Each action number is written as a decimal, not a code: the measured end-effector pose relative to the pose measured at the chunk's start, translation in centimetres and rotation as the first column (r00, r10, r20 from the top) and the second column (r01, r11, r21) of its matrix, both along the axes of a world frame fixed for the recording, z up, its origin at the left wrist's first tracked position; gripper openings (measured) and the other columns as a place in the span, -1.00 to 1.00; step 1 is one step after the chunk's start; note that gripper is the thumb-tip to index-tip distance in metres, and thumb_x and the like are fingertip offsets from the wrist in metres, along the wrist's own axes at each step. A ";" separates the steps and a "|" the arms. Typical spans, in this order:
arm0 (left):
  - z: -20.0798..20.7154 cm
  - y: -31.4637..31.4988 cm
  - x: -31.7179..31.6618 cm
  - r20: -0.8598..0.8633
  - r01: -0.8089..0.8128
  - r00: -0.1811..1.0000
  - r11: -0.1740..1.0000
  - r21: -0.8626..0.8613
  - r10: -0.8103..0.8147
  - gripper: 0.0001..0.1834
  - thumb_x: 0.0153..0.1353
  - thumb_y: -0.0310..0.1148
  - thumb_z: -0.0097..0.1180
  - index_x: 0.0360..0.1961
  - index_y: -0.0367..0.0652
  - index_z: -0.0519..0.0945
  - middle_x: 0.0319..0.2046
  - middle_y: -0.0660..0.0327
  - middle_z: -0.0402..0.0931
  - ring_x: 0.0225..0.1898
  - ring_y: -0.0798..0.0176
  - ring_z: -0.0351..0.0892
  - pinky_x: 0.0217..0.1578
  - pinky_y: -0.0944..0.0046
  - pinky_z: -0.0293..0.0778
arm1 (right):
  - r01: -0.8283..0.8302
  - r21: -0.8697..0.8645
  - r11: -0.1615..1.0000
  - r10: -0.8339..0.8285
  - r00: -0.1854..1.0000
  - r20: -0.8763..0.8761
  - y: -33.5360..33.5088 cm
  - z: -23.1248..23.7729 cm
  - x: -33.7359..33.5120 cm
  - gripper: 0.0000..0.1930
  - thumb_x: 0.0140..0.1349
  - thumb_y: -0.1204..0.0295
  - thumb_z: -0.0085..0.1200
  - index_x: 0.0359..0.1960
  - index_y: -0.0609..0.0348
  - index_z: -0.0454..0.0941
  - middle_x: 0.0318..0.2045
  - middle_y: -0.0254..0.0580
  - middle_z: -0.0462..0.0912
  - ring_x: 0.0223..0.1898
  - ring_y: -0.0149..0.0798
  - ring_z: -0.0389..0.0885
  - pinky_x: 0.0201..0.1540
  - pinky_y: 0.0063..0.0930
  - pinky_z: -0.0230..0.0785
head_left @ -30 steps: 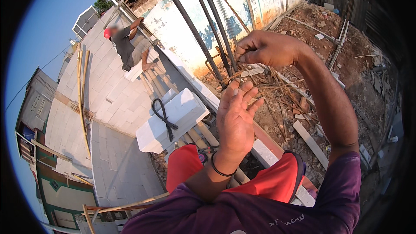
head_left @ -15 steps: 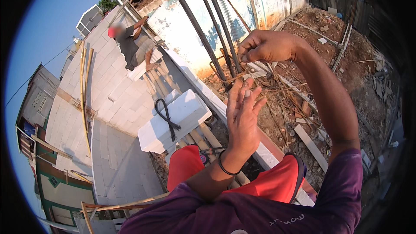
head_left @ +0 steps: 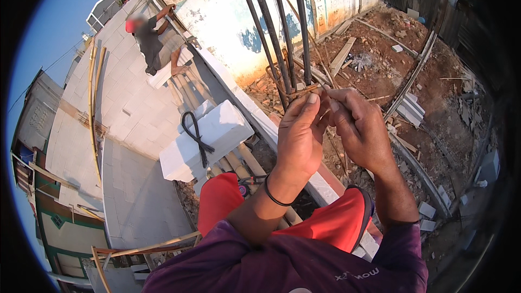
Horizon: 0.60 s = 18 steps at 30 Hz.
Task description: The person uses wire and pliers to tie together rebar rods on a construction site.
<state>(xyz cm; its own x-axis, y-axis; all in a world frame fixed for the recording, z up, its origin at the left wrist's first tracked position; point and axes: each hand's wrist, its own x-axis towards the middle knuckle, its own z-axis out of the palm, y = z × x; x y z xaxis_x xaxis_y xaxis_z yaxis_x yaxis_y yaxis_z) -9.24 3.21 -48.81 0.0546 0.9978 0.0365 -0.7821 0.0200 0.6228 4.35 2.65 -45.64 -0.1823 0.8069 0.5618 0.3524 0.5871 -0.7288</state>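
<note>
The person's bare right hand (head_left: 362, 130) has come down just right of the bare left hand (head_left: 300, 140), whose spread fingers now curl in near the thin, rusty metal bar (head_left: 303, 91).

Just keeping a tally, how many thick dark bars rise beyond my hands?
4, in front of the painted wall: leftmost bar, second bar, third bar and rightmost bar. Others could be hidden behind these.
</note>
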 end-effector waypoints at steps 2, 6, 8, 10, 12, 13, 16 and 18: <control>-0.8 0.3 0.8 0.054 0.026 0.998 1.000 0.015 -0.027 -0.78 0.43 -0.35 0.08 0.03 -0.15 0.56 0.05 0.14 0.58 0.11 0.21 0.55 0.16 0.14 0.46 | -0.013 -0.106 0.994 -0.006 0.984 -0.176 -0.1 -1.7 -0.3 -0.75 0.31 0.57 0.06 0.01 0.32 0.50 -0.29 0.14 0.64 -0.28 0.16 0.69 -0.26 -0.21 0.50; -0.6 0.5 1.4 0.084 0.023 0.996 0.998 0.061 -0.028 -0.77 0.43 -0.34 0.08 0.04 -0.15 0.55 0.08 0.10 0.57 0.09 0.20 0.56 0.20 0.15 0.45 | 0.174 0.279 0.944 -0.146 0.982 -0.119 1.0 -4.4 -1.6 -0.77 0.24 0.60 0.13 -0.06 0.31 0.53 -0.32 0.05 0.61 -0.36 0.09 0.64 -0.31 -0.23 0.49; -0.4 0.3 1.2 0.029 -0.026 0.999 0.997 0.068 0.024 -0.76 0.44 -0.31 0.05 0.03 -0.19 0.55 0.07 0.08 0.58 0.08 0.18 0.56 0.21 0.15 0.44 | 0.218 0.360 0.907 -0.224 0.974 -0.025 0.9 -3.9 -1.7 -0.75 0.18 0.61 0.15 -0.09 0.27 0.54 -0.34 0.00 0.58 -0.38 0.06 0.61 -0.33 -0.20 0.46; -0.5 0.6 0.8 0.018 -0.027 0.999 0.998 0.056 0.026 -0.68 0.47 -0.21 -0.01 0.01 -0.23 0.55 0.03 0.08 0.60 0.07 0.17 0.57 0.20 0.16 0.44 | 0.225 0.451 0.864 -0.268 0.963 0.033 0.8 -2.9 -1.7 -0.74 0.13 0.61 0.18 -0.10 0.24 0.56 -0.35 -0.04 0.55 -0.38 0.04 0.58 -0.34 -0.18 0.43; -0.9 1.0 -0.1 0.041 0.020 0.999 0.998 0.058 -0.023 -0.60 0.48 -0.11 -0.07 -0.01 -0.27 0.55 -0.01 0.09 0.61 0.04 0.16 0.58 0.18 0.17 0.44 | 0.201 0.547 0.813 -0.275 0.960 0.055 1.1 -1.6 -1.8 -0.71 0.09 0.58 0.22 -0.11 0.21 0.57 -0.35 -0.08 0.53 -0.37 0.03 0.55 -0.34 -0.15 0.40; -1.0 1.4 -0.6 0.067 0.071 0.995 0.995 0.070 -0.076 -0.55 0.48 -0.06 -0.10 -0.02 -0.28 0.56 -0.04 0.10 0.62 0.01 0.17 0.59 0.15 0.17 0.44 | 0.176 0.518 0.837 -0.271 0.956 0.114 1.2 -1.2 -1.6 -0.71 0.09 0.55 0.25 -0.12 0.21 0.58 -0.33 -0.08 0.53 -0.36 0.03 0.55 -0.33 -0.15 0.40; -0.4 1.2 -0.7 0.060 0.114 0.991 0.989 0.092 -0.119 -0.48 0.48 0.02 -0.14 -0.04 -0.27 0.57 -0.11 0.13 0.62 -0.08 0.19 0.58 0.06 0.18 0.44 | 0.109 0.423 0.900 -0.237 0.936 0.262 1.7 0.0 -0.4 -0.71 0.08 0.45 0.30 -0.15 0.20 0.59 -0.30 -0.08 0.53 -0.34 0.04 0.56 -0.31 -0.15 0.41; 0.6 0.8 -0.2 0.056 0.094 0.994 0.993 0.075 -0.098 -0.48 0.48 0.03 -0.14 -0.05 -0.26 0.58 -0.14 0.15 0.62 -0.12 0.21 0.57 0.01 0.19 0.44 | 0.073 0.356 0.932 -0.196 0.925 0.325 2.1 1.1 0.2 -0.71 0.08 0.38 0.32 -0.18 0.20 0.60 -0.31 -0.08 0.52 -0.34 0.06 0.58 -0.30 -0.13 0.43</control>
